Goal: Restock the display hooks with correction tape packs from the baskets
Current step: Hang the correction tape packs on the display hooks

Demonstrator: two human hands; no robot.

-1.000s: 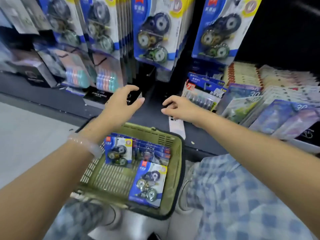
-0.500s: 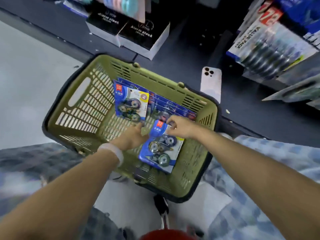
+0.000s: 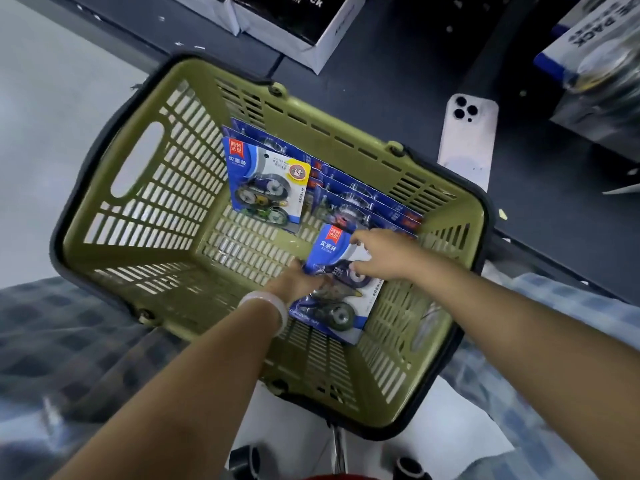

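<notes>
- Basket: near pack gripped by left hand and right hand.
- Risk: glossy pack slipping; snagging packs behind.

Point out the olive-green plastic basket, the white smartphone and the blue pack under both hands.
Olive-green plastic basket [image 3: 138, 233]: head view, slatted left wall.
White smartphone [image 3: 465, 140]: head view, back, below the lenses.
Blue correction tape pack [image 3: 329, 249]: head view, upper card.

Retail shop, stationery aisle, green plastic shopping basket holding carded correction tape packs, boxed alarm clocks on dark low shelf, blister-packed value pack alongside
</notes>
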